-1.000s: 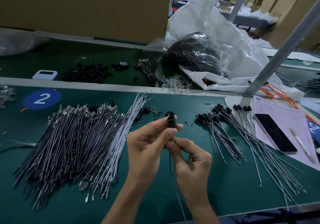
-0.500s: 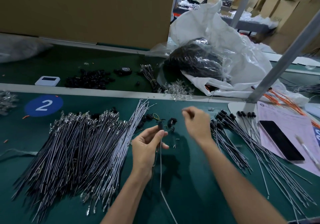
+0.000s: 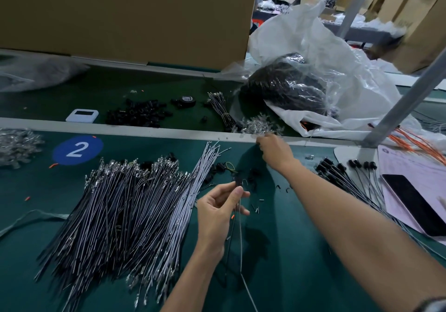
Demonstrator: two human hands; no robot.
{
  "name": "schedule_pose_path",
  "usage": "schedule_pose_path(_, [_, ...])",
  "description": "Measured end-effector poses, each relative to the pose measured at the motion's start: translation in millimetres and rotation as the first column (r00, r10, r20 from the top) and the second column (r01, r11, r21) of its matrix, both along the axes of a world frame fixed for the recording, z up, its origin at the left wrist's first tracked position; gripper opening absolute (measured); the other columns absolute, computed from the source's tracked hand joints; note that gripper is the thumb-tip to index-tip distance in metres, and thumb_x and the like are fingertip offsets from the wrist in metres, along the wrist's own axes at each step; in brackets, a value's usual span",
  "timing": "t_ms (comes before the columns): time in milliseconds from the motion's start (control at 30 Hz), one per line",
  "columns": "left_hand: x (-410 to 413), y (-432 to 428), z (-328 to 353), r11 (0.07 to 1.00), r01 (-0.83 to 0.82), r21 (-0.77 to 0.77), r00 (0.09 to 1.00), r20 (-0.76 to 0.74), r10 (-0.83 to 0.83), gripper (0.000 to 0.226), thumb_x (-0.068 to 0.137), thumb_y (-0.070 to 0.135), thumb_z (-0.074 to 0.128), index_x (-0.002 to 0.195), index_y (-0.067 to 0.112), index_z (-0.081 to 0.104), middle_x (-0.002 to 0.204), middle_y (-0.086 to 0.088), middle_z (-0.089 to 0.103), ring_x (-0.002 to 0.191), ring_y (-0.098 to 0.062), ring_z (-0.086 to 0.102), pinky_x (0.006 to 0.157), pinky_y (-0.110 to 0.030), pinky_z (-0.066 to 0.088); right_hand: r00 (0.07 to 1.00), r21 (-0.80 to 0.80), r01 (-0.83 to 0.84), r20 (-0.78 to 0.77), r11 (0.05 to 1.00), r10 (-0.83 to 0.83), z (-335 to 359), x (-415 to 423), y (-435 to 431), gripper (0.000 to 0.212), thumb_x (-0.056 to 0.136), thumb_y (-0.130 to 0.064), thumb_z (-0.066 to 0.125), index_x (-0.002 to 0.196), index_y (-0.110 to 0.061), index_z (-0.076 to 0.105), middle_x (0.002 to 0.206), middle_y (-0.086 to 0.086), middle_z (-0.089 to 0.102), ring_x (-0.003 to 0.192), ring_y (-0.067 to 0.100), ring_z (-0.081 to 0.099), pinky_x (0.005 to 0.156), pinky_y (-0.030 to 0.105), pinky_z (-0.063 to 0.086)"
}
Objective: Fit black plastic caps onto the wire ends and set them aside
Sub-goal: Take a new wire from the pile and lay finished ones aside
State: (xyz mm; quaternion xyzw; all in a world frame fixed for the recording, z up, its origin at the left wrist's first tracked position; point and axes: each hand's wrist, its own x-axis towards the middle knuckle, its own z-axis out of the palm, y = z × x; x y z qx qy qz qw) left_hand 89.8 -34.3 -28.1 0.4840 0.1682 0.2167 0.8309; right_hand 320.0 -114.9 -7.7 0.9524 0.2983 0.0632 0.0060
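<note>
So, head view: left hand [image 3: 220, 206] pinched a wire [image 3: 237, 227] just under its black cap [image 3: 239, 181], the rest dangling. Right hand [image 3: 274, 151] was out at the clear pile [image 3: 260, 127], fingers curled, couldn't tell if holding anything. I reckon that one-handed pinch could let the cap slip off.

Pretty obviously this was a factory assembly line, not somebody's garage. There was a long green bench [image 3: 36, 191] with a blue station sticker [image 3: 77, 150] marked 2, a huge heap of loose wires [image 3: 125, 210], bulk parts in plastic bags [image 3: 337, 65], and tall cardboard boxes [image 3: 125, 14] all around.
</note>
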Motion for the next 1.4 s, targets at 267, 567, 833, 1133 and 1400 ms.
schedule_pose_path(267, [-1, 0, 0, 0.999, 0.015, -0.035, 0.999, 0.036, -0.013, 0.017, 0.09, -0.001, 0.062, 0.106, -0.001, 0.067, 0.09, -0.013, 0.076, 0.071, -0.023, 0.073, 0.063, -0.028, 0.058, 0.998, 0.19, 0.033, 0.044, 0.981, -0.042, 11, -26, -24, 0.019, 0.093, -0.011, 0.055, 0.106, -0.01, 0.069, 0.101, 0.012, 0.071, 0.091, 0.032, 0.064, 0.073, 0.036, 0.049])
schedule_pose_path(567, [1, -3, 0, 1.0, 0.023, -0.016, 0.999, 0.041, -0.023, 0.016, 0.091, -0.002, 0.061, 0.105, 0.002, 0.066, 0.086, -0.011, 0.076, 0.075, -0.02, 0.073, 0.06, -0.025, 0.057, 0.805, 0.693, 0.262, -0.541, 0.672, 0.245, 30, -111, -46, 0.008, 0.087, 0.004, 0.065, 0.081, 0.0, 0.062, 0.078, 0.021, 0.071, 0.066, 0.022, 0.072, 0.061, 0.032, 0.06])
schedule_pose_path(833, [2, -4, -2, 1.0, -0.002, 0.007, 0.998, 0.064, 0.002, 0.021, 0.084, -0.004, 0.068, 0.094, 0.013, 0.074, 0.083, -0.008, 0.076, 0.077, -0.018, 0.072, 0.065, -0.025, 0.058, 0.764, 0.732, 0.08, -0.481, 0.677, 0.431, 46, -138, -50, 0.019, 0.096, -0.004, 0.056, 0.092, -0.016, 0.071, 0.077, 0.001, 0.066, 0.066, 0.013, 0.067, 0.068, 0.023, 0.053])
schedule_pose_path(1133, [3, -4, -4, 0.993, 0.009, 0.114, 0.997, 0.078, -0.018, 0.022, 0.08, -0.008, 0.072, 0.09, 0.012, 0.076, 0.075, -0.007, 0.076, 0.065, -0.017, 0.07, 0.064, -0.021, 0.056, 0.872, 0.719, -0.022, -0.326, 0.695, 0.365, 52, -141, -47, 0.008, 0.082, -0.005, 0.074, 0.083, -0.013, 0.072, 0.07, 0.0, 0.07, 0.062, 0.017, 0.063, 0.065, 0.032, 0.053])
schedule_pose_path(1400, [4, -5, -9, 0.974, -0.008, 0.226, 0.998, 0.07, -0.008, 0.023, 0.082, -0.001, 0.073, 0.097, 0.016, 0.077, 0.086, -0.001, 0.077, 0.073, -0.008, 0.069, 0.066, -0.021, 0.055, 0.902, 0.578, -0.146, -0.256, 0.803, 0.348, 61, -138, -45, 0.006, 0.08, -0.011, 0.077, 0.085, -0.012, 0.073, 0.069, -0.003, 0.071, 0.062, 0.008, 0.063, 0.067, 0.029, 0.054])
